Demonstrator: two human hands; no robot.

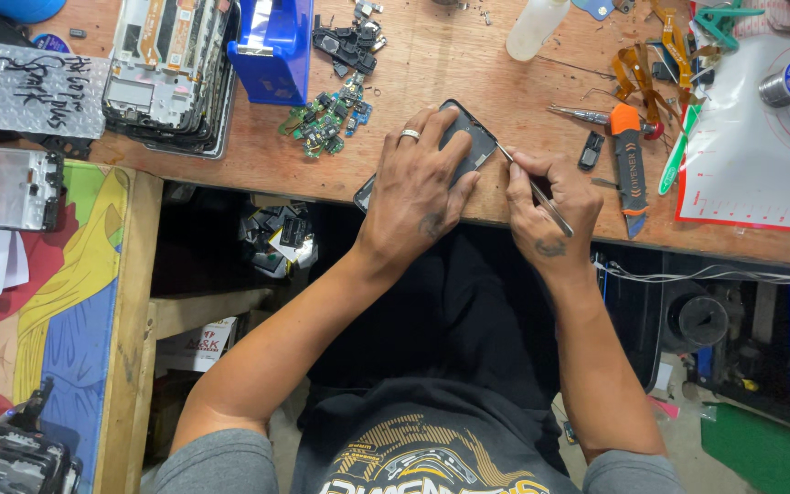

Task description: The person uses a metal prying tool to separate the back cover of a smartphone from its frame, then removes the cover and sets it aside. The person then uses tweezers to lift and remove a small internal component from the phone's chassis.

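Two hands work on a phone at the table edge.
The left hand (pixel 418 187) presses flat on the phone (pixel 470 139); the right hand (pixel 546 206) pinches tweezers (pixel 532 183), whose tip touches the phone's right edge.

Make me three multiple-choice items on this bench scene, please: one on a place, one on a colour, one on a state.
1. Where does the phone lie?
A. under the left hand, at the bench's near edge
B. inside the blue bin
C. on the white mat

2. What colour is the knife handle?
A. green
B. orange and grey
C. pink

3. What is the right hand doing?
A. resting empty
B. gripping a bottle
C. holding a thin metal tool to the phone's edge

Answers: 1 A, the left hand presses on it; 2 B, as seen right of the hands; 3 C, the tip meets the phone's corner.
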